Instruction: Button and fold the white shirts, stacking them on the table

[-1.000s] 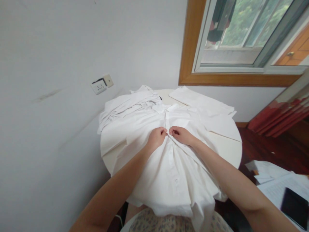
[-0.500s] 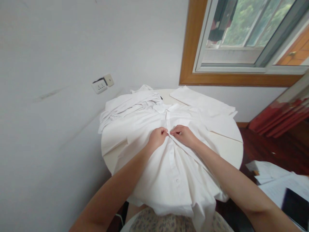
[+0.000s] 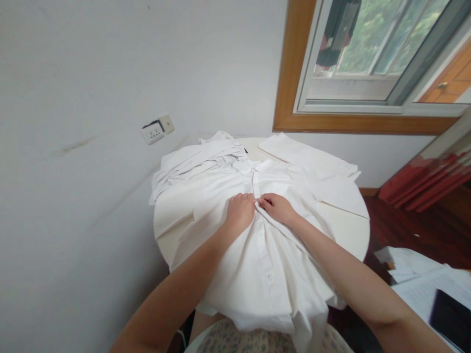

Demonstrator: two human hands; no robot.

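Note:
A white button-up shirt (image 3: 235, 274) lies spread over a round table, collar at the far side and hem hanging over the near edge towards my lap. My left hand (image 3: 241, 210) is closed on the front placket near the middle, its knuckles turned up. Close beside it, my right hand (image 3: 275, 205) pinches the placket edge between thumb and fingers. The fingertips of both hands nearly meet. Any button between them is hidden. Lower on the placket, small white buttons show.
Crumpled white clothing (image 3: 198, 159) lies at the table's (image 3: 172, 245) back left. A folded white garment (image 3: 309, 154) sits at the back right. A wall socket (image 3: 152, 132) is to the left, a wood-framed window (image 3: 285, 73) ahead. Papers (image 3: 423, 284) and a dark tablet-like object (image 3: 451, 318) lie lower right.
My left hand has rolled over so its knuckles face up and its fingers lie flatter on the placket. My right hand has shifted slightly left, closer to it.

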